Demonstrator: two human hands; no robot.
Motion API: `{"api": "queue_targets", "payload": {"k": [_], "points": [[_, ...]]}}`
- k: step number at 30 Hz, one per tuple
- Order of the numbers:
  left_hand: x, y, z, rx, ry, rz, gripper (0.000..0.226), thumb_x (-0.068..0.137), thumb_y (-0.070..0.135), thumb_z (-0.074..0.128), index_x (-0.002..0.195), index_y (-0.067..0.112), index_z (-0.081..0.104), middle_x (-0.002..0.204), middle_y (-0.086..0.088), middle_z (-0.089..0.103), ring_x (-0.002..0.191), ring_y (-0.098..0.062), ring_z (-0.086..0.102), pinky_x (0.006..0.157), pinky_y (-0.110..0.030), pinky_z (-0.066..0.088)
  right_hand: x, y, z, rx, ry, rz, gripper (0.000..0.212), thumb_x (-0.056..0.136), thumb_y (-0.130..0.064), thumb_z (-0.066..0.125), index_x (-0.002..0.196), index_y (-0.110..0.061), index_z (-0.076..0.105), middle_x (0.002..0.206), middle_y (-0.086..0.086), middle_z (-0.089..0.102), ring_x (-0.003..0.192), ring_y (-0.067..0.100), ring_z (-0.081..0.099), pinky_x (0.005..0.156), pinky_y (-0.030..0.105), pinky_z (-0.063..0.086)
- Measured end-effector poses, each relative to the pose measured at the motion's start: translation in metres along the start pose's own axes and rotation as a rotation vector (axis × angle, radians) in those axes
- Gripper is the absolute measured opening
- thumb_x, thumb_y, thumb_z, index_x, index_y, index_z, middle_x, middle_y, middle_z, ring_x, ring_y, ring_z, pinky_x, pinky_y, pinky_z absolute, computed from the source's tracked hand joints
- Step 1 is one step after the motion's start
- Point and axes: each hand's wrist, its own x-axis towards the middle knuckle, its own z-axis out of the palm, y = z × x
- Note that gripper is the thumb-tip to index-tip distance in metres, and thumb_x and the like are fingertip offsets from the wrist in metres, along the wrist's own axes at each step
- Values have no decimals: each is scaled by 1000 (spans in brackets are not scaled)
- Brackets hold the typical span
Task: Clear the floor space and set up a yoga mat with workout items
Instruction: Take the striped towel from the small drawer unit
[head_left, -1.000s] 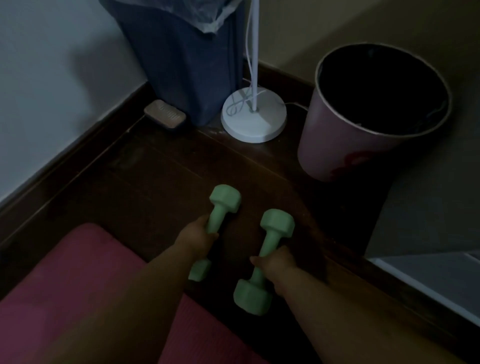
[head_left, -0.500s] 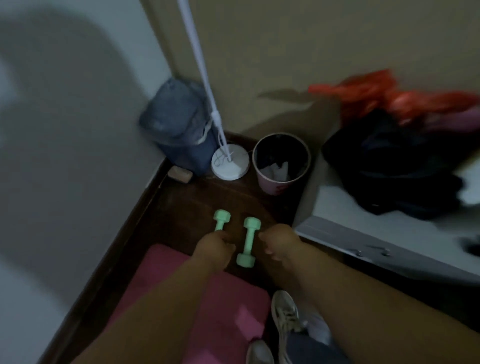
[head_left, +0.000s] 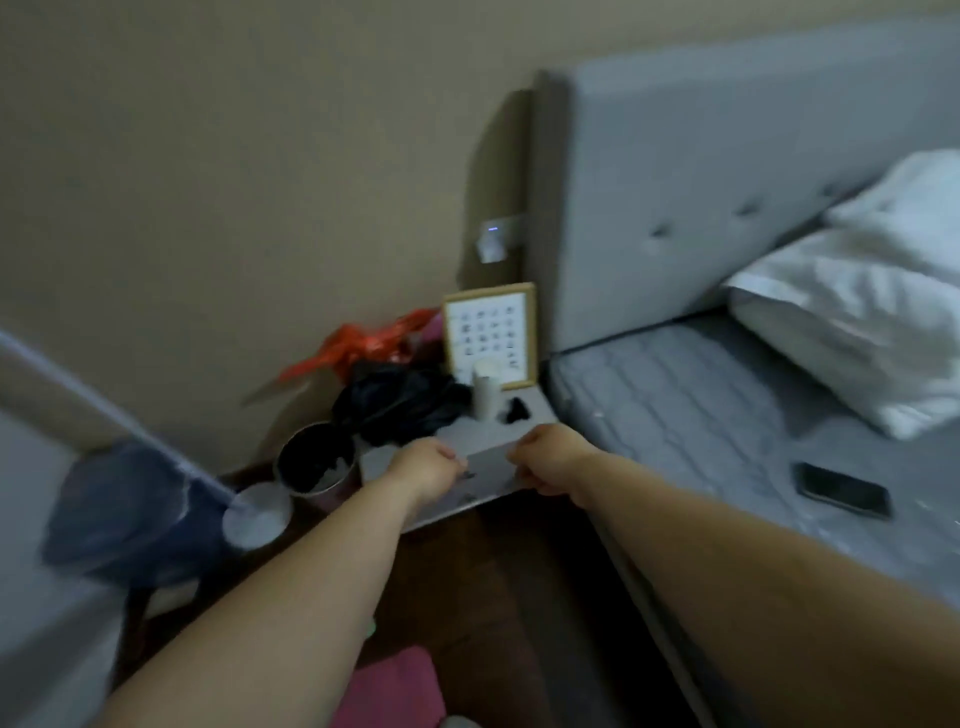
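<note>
dim bedroom corner, blurring with head motion: grey bed (head_left: 675, 415) lying to the right, cluttered nightstand (head_left: 498, 457) straight ahead. seeing a pink yoga mat (head_left: 389, 691) already lying on the dark floor (head_left: 493, 571) at the bottom edge. holding nothing in the left hand (head_left: 426, 467) or right hand (head_left: 545, 462), both loosely curled out front. not showing any dumbbells now, so judging setup as partly done, items unconfirmed.
</note>
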Motion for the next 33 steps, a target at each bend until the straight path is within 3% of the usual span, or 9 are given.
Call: {"api": "queue_targets", "payload": {"k": [2, 6, 10, 12, 16, 17, 22, 28, 33], "points": [[-29, 41, 53, 15, -56, 61, 18, 95, 27, 54, 79, 22, 53, 99, -7, 59, 104, -28, 61, 97, -41, 48, -47, 51, -47, 59, 109, 21, 9, 90, -16, 56, 81, -15, 56, 80, 9, 59, 67, 20, 55, 58, 26, 46], [-99, 103, 179, 31, -176, 241, 11, 89, 16, 63, 79, 15, 59, 88, -16, 63, 79, -29, 62, 84, -36, 51, -164, 164, -121, 248, 244, 97, 9, 93, -18, 58, 91, -9, 57, 76, 12, 59, 67, 23, 56, 59, 27, 47], [-235, 168, 331, 119, -467, 420, 15, 91, 10, 56, 79, 17, 52, 80, -7, 55, 59, -15, 50, 44, -13, 40, -326, 296, -181, 510, 437, 186, 9, 93, -15, 57, 87, -13, 51, 72, 10, 47, 59, 19, 42, 53, 24, 33], [-316, 193, 407, 170, -637, 519, 7, 91, 8, 57, 87, 14, 54, 75, -5, 53, 58, -12, 48, 34, -10, 34, -417, 361, -200, 581, 586, 265, 12, 93, -15, 57, 83, -13, 51, 71, 9, 49, 58, 18, 43, 53, 23, 33], [-460, 219, 531, 376, -897, 764, 9, 91, 13, 60, 99, 11, 59, 86, -7, 58, 60, -11, 54, 43, -14, 37, -582, 467, -226, 788, 922, 393, 12, 94, -10, 54, 83, -12, 49, 66, 7, 43, 53, 15, 37, 50, 23, 26], [-544, 221, 608, 503, -1083, 853, 13, 91, 15, 61, 103, 11, 60, 89, -7, 59, 61, -11, 55, 43, -13, 38, -670, 528, -218, 902, 1149, 463, 14, 94, -10, 53, 81, -13, 49, 66, 7, 43, 53, 15, 36, 50, 22, 25], [-596, 230, 652, 681, -1100, 1009, 22, 91, 17, 62, 111, 9, 61, 94, -11, 63, 67, -16, 58, 45, -14, 40, -751, 575, -206, 933, 1292, 589, 19, 96, -17, 53, 77, -14, 49, 71, 5, 49, 58, 14, 43, 55, 22, 34], [-751, 200, 787, 766, -1420, 1113, 21, 92, 20, 60, 111, 10, 59, 94, -9, 63, 74, -18, 63, 52, -22, 41, -912, 643, -120, 1092, 1700, 872, 16, 95, -15, 56, 79, -13, 51, 76, 8, 55, 59, 16, 50, 59, 26, 42], [-883, 117, 840, 898, -1640, 1283, 19, 91, 19, 63, 108, 11, 62, 92, -9, 67, 73, -17, 64, 50, -19, 43, -1010, 677, -40, 1160, 1859, 1081, 19, 95, -13, 53, 77, -17, 48, 71, 5, 53, 57, 13, 49, 53, 22, 38]]}}
